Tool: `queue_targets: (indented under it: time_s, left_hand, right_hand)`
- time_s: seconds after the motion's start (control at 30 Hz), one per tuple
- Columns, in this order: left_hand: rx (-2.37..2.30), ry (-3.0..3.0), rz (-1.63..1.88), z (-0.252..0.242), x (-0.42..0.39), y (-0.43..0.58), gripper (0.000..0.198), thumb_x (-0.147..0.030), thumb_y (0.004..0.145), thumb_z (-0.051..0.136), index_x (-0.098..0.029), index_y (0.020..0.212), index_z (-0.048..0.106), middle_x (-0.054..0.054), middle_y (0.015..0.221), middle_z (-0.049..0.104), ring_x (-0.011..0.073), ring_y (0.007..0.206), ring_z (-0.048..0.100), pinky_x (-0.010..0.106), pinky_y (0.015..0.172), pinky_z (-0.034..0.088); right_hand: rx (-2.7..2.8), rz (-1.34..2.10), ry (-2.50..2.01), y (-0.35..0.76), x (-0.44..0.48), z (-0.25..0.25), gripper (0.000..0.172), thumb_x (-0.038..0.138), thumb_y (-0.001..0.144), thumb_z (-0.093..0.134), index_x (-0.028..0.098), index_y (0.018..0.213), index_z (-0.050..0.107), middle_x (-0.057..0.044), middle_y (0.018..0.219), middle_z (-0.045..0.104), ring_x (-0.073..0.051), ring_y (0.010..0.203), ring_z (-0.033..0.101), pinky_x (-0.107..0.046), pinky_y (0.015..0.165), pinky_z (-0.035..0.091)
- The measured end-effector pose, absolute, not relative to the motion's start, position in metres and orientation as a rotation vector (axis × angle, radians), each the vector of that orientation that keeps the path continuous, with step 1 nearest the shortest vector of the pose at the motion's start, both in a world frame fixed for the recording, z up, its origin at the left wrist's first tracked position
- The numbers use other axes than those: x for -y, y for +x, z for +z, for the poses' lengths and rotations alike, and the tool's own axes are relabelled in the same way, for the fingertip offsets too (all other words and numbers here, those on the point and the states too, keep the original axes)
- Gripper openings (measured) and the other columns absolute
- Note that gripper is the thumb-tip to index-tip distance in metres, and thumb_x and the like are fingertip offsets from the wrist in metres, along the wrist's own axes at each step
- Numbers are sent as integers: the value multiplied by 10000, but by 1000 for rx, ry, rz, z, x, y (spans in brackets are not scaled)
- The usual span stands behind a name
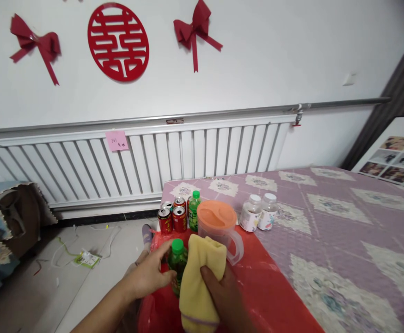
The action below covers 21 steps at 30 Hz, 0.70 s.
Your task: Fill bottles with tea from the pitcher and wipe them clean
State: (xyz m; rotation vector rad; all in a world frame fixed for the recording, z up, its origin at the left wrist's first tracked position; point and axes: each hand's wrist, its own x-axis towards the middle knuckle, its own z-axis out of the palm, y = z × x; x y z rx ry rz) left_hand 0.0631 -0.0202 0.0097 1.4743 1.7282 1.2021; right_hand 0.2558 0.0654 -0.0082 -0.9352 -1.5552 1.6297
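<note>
My left hand [151, 273] curves beside a green-capped bottle [178, 266] of dark drink, its thumb and fingers apart at the bottle's left side. Whether the fingertips touch it I cannot tell. In my right hand [221, 289] is a folded yellow cloth [202, 282], gripped with the thumb on top, just right of that bottle and hiding part of it. Behind the cloth stands a clear plastic pitcher [217, 231] with an orange lid. A second green-capped bottle [194, 212] and several red drink cans [179, 219] are grouped to its left.
Two white-capped jars [257, 213] stand right of the pitcher on a purple patterned bedspread [327, 222]. Red plastic sheeting [260, 277] lies under the nearer things. Beyond is a white radiator [188, 152]. Cords and a green packet [87, 259] lie on the floor at left.
</note>
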Motion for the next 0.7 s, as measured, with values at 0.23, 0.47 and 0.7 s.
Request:
queue_targets:
  time_s: [0.23,0.47,0.7]
  left_hand:
    - [-1860,1436,1327,1,18,82,573,-139,691,651,-211,1235,485,79,1192,641,242,1071,614,363,959,485]
    - [-2019,1414,1310,-4,17,84,622,-166,640,698,-190,1209,448,92,1175,601,273,1104,575,447,991,438]
    - [-2070,1439,1262,3,19,83,687,-165,607,739,-186,1234,462,115,1241,568,290,1158,543,472,1044,390]
  right_hand:
    - [1747,1598,-928,245,-70,-16,552,410,811,568,141,1290,526,-138,1199,671,-294,1074,649,-400,895,531]
    - [2139,1309,-899,256,-83,-37,599,251,789,539,164,1378,475,-109,1379,555,-255,1269,515,-394,1073,379]
    - [2165,1290,-974,261,-82,-27,588,257,791,529,149,1368,485,-121,1307,613,-247,1203,573,-362,1004,433]
